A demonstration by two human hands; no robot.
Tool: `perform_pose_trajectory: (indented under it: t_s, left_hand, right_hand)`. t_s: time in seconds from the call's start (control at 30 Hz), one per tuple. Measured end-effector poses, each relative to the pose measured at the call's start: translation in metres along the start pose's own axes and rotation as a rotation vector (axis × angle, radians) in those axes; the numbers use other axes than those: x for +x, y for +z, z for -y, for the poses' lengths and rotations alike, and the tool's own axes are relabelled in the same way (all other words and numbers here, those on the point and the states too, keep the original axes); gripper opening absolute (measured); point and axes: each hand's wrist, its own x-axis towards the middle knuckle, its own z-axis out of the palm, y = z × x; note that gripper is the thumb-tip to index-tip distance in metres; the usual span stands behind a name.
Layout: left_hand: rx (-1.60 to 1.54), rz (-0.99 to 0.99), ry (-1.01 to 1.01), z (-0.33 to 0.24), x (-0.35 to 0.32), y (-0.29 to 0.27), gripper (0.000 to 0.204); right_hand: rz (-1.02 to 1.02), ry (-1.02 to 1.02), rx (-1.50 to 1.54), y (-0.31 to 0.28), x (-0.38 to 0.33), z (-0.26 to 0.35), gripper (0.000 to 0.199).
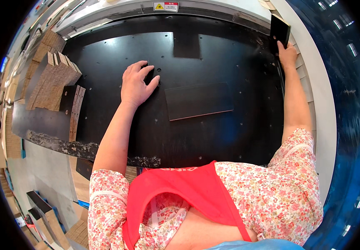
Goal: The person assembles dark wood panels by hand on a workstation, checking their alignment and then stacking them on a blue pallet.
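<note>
My right hand (287, 55) grips the lower end of a small dark board (280, 30) with a pale edge. That board is held at the far right, by the seam between the black table and a light rail. Over the black tabletop (213, 141), left of the middle, my left hand (137, 84) has its fingers bent and its thumb apart. I see nothing held in it, only a dark shadow between thumb and fingers. To its right a flat black board (198, 101) lies slightly tilted on the table, its near edge reddish-brown.
Stacked chipboard panels (57, 81) stand at the table's left side, with dark-faced boards (72, 110) beside them. A pale rail (319, 104) with overlapping flaps curves along the right. Behind the table runs a light frame with a warning label (166, 6). More panels (49, 216) sit lower left.
</note>
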Motion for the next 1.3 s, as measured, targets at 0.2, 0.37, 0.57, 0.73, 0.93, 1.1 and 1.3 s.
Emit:
perform_pose_trajectory:
  t_s: [0.2,0.37,0.57,0.73,0.93,1.1,1.3]
  left_hand:
    - [-0.021,-0.009,0.003,0.002,-0.003,0.000,0.036]
    - [-0.020,-0.012,0.000,0.001,-0.002,0.000,0.036]
    - [-0.021,-0.017,0.009,0.003,-0.002,0.001,0.035]
    - [-0.025,-0.033,0.022,0.005,-0.003,0.003,0.035]
    - [-0.035,-0.034,0.016,0.006,-0.004,0.002,0.034]
    - [-0.021,-0.044,0.025,0.006,-0.003,0.004,0.034]
    - [-0.030,-0.039,0.012,0.008,-0.004,0.004,0.033]
  right_hand:
    - [-0.056,0.087,0.166,0.010,-0.015,-0.005,0.045]
    - [-0.034,0.019,0.046,0.005,-0.029,-0.001,0.044]
    - [-0.067,0.163,0.190,0.003,-0.044,0.006,0.043]
    - [0.042,0.165,0.230,0.006,-0.051,-0.006,0.044]
    - [0.096,0.215,0.325,0.002,-0.069,0.006,0.047]
    - [0.088,0.000,0.151,-0.029,-0.055,0.013,0.046]
    - [0.274,-0.200,-0.293,-0.050,-0.059,0.038,0.047]
